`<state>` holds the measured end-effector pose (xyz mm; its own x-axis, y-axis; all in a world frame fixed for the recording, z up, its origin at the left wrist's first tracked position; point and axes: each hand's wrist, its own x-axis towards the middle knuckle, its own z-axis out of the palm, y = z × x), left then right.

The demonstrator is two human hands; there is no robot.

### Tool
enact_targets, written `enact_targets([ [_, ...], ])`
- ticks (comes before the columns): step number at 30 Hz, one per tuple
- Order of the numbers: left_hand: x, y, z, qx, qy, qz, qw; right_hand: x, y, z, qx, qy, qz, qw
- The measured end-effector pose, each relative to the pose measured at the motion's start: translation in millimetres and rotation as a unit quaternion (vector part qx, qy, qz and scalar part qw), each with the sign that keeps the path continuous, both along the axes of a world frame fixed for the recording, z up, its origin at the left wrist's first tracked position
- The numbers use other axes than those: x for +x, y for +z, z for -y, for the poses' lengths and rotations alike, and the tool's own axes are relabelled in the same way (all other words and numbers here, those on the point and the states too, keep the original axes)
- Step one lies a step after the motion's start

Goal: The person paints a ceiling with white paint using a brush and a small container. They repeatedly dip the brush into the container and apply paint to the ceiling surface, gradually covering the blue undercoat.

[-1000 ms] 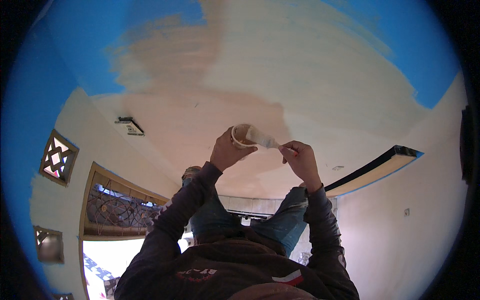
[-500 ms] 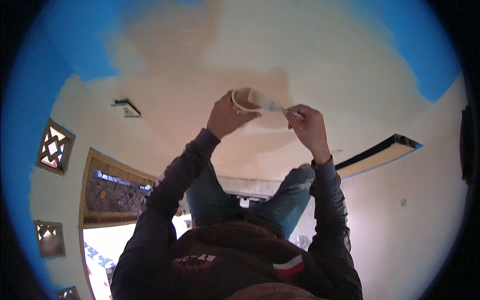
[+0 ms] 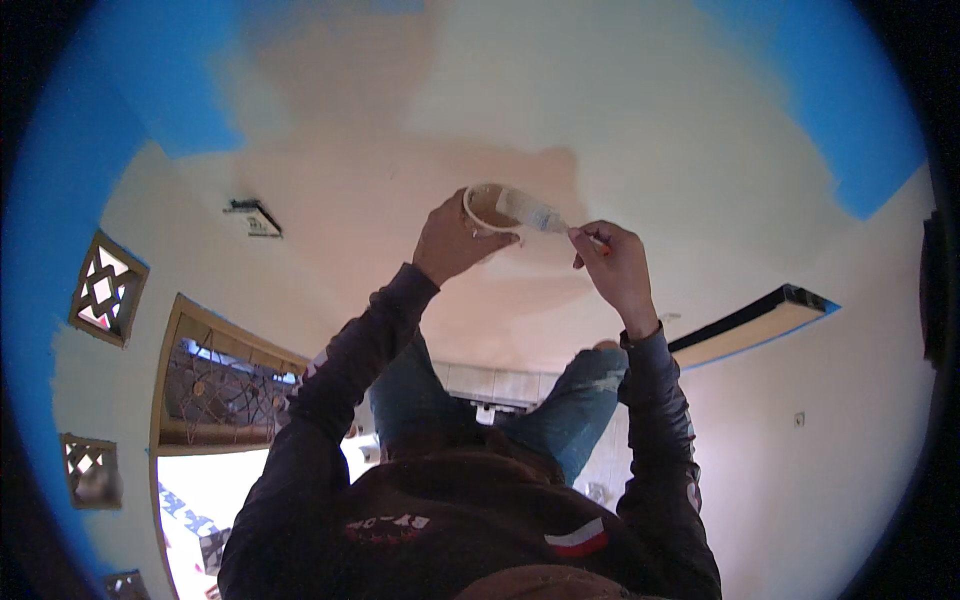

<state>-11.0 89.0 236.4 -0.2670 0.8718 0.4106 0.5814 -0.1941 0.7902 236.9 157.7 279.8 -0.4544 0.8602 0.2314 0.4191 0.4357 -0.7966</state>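
My left hand (image 3: 443, 240) is wrapped around a pale round paint container (image 3: 480, 212), thumb along its lower rim. My right hand (image 3: 615, 270) pinches a wide paintbrush (image 3: 530, 210) with an orange handle. The brush's pale, paint-coated head lies over the container's mouth, overlapping its inside. Behind both hands is a large pale surface (image 3: 500, 90), apparently the ceiling, with blue areas (image 3: 860, 120) at its edges and a shadow across it.
A small box-like fixture (image 3: 255, 218) is on the left. Square lattice openings (image 3: 108, 287) and a grilled transom (image 3: 225, 390) over a bright doorway line the left wall. A long dark-edged ledge (image 3: 745, 322) runs at right. My legs show beyond my arms.
My hands, container and brush rose in the picture from a second ago, then dropped slightly in the last half second. The brush stays over the container. The surroundings also shifted slightly upward.
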Motion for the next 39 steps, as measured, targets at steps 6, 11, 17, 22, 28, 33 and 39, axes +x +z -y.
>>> enact_targets([
  [6, -21, 49, -11, 0.083, -0.012, 0.015, 0.996, -17, 48, -24, 0.000, 0.037, -0.091, 0.995],
  [11, -41, 112, -20, 0.123, 0.033, -0.042, 0.991, -38, 98, -33, 0.002, 0.041, -0.135, 0.990],
  [17, -66, 157, -35, 0.177, 0.042, -0.048, 0.982, -60, 151, -49, 0.007, 0.048, -0.178, 0.983],
  [22, -84, 197, -41, 0.134, 0.060, -0.075, 0.986, -85, 192, -74, 0.067, 0.058, -0.191, 0.977],
  [28, -88, 214, -41, 0.153, 0.055, -0.089, 0.983, -117, 249, -111, 0.185, 0.085, -0.193, 0.960],
  [33, -88, 189, -48, 0.204, 0.009, -0.048, 0.978, -149, 300, -124, 0.299, 0.054, -0.141, 0.942],
  [39, -74, 141, -28, 0.140, -0.016, 0.029, 0.990, -176, 318, -121, 0.408, 0.040, -0.073, 0.909],
])
